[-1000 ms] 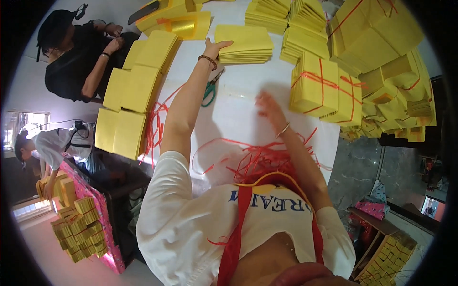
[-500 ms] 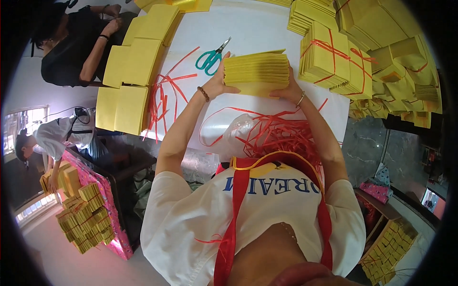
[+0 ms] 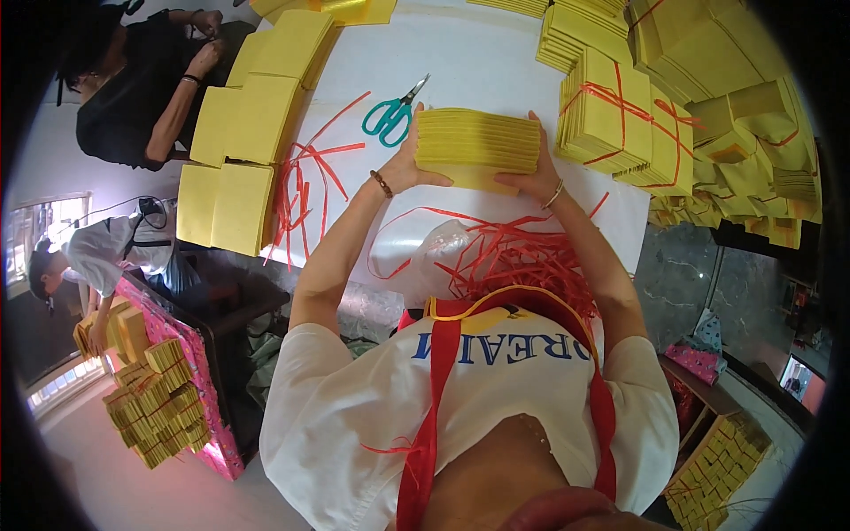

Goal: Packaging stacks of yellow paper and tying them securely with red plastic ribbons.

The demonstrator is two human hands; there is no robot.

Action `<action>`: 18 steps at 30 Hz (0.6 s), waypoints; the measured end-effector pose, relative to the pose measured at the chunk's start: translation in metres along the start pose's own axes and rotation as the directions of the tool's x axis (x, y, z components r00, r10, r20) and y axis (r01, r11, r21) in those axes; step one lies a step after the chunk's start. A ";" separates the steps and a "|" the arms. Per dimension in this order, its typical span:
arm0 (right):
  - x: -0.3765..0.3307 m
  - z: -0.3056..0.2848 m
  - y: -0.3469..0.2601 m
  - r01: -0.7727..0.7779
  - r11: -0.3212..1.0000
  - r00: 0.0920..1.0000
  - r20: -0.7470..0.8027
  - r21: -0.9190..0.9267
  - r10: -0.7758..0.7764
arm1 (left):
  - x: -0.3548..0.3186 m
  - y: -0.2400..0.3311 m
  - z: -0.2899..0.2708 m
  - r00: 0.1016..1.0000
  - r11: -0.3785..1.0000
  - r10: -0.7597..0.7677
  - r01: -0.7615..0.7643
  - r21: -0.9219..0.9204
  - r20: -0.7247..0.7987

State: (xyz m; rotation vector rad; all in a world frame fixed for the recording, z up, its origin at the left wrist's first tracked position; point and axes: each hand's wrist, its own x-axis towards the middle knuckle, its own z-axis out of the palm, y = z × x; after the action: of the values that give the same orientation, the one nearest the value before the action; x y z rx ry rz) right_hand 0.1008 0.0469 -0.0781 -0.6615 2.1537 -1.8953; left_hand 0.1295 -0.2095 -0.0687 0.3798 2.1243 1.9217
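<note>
A white-topped worktable [image 3: 372, 66] fills the middle of a room with a grey, marble-veined floor [image 3: 677, 265], visible beyond the table's right edge, and a bright window [image 3: 57, 221] at the far left. Over the near part of the tabletop is a stack of yellow paper [image 3: 478, 142], its layered edges turned toward the camera; whether it touches the surface cannot be told. The left hand [image 3: 407, 166] grips its left end and the right hand [image 3: 538, 177] its right end, thumbs along the near side.

Just beyond the left hand lie teal-handled scissors [image 3: 390, 117], blades pointing away. Between the stack and the wearer's body, a tangle of red plastic ribbon [image 3: 522, 261] sits next to a crumpled clear plastic bag [image 3: 441, 252]. More red strips [image 3: 305, 181] are scattered to the left, beside rows of yellow paper stacks [image 3: 257, 119] along the table's left edge. On the right stand yellow bundles [image 3: 611, 115] tied crosswise with red ribbon, larger yellow packs piled behind them.

Past the left edge is a person in black [image 3: 133, 84]; lower, a person in a white shirt [image 3: 119, 252] reaches over a pink-covered table [image 3: 190, 367] bearing small tied bundles [image 3: 155, 411]. More small yellow bundles [image 3: 719, 473] fill the lower right corner.
</note>
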 end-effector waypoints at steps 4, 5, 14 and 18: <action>-0.016 0.008 -0.001 0.045 0.987 0.995 -0.090 0.155 -0.031 | 0.003 0.005 0.004 0.999 0.998 0.011 -0.014 0.065 0.045; -0.020 0.009 0.000 0.042 0.987 0.995 -0.091 0.156 -0.028 | 0.003 -0.009 0.002 0.998 0.938 -0.015 -0.010 0.346 0.069; -0.005 -0.004 0.000 -0.179 0.926 0.977 -0.053 0.333 0.209 | 0.013 0.009 -0.003 0.986 0.994 0.113 -0.112 0.015 -0.125; 0.002 0.018 -0.019 -0.203 0.542 0.919 -0.034 0.815 0.394 | 0.013 0.033 0.016 0.948 0.241 0.230 -0.274 -0.931 -0.220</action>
State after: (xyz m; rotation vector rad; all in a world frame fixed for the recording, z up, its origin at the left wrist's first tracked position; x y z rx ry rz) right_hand 0.1107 0.0280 -0.0619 0.1172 1.0998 -2.4666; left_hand 0.1239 -0.1868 -0.0372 0.4018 0.4946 2.9588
